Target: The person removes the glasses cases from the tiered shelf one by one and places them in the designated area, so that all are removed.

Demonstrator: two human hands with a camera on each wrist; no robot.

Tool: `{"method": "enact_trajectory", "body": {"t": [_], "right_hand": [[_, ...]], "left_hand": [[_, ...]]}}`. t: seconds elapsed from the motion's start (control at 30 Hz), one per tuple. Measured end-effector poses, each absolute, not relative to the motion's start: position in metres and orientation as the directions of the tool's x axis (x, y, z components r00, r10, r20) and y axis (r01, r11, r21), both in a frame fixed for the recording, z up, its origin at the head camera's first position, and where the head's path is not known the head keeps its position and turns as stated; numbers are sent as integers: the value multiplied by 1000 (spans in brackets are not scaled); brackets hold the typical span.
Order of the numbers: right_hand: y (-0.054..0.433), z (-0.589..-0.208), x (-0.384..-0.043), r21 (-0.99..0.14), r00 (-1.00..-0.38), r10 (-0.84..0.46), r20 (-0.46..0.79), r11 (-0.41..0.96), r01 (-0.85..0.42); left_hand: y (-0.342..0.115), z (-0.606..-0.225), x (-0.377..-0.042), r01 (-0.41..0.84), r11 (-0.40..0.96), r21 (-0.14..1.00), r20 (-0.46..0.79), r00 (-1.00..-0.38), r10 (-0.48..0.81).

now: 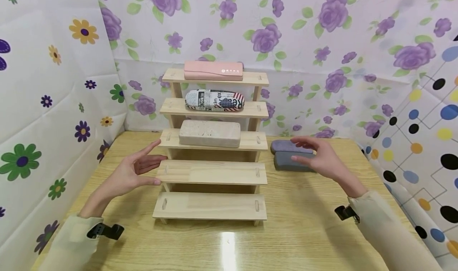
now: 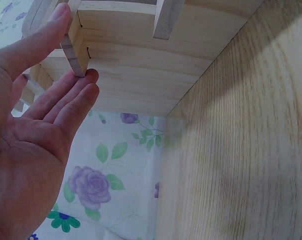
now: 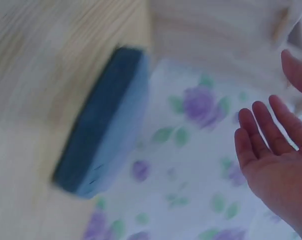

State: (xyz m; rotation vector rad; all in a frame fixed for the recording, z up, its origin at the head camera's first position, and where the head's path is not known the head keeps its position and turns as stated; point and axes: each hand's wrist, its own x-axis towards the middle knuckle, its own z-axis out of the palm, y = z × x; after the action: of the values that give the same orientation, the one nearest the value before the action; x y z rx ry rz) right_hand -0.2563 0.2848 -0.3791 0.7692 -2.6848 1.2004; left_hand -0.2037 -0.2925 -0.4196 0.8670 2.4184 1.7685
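Observation:
A five-step wooden display rack stands on the table. A pink glasses case lies on its top step, a newspaper-print glasses case below that, and a cream glasses case on the middle step. My left hand is at the rack's left side, thumb and fairly straight fingertips right at the end of a step. My right hand, spread and holding nothing, hovers by a dark grey glasses case and a purple glasses case, overlapping both in the head view.
The two lower steps are bare. Wood-grain table surrounds the rack. Flower-print cloth hangs behind, a flowered sheet at left and a dotted sheet at right. Each wrist wears a black strap.

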Motion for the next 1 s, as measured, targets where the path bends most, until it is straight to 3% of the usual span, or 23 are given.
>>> {"method": "enact_trajectory", "body": {"t": [0.4,1.0], "right_hand": [[205,-334,-225,-606,-812,-424,402,541,-583],[149,-327,-244,-594,-807,-475,352,552,-585]], "left_hand": [[-293,-418,-204,412,202,889,293,-849,440],[-292,-419,-204,414,212,885,291,-849,441]]}}
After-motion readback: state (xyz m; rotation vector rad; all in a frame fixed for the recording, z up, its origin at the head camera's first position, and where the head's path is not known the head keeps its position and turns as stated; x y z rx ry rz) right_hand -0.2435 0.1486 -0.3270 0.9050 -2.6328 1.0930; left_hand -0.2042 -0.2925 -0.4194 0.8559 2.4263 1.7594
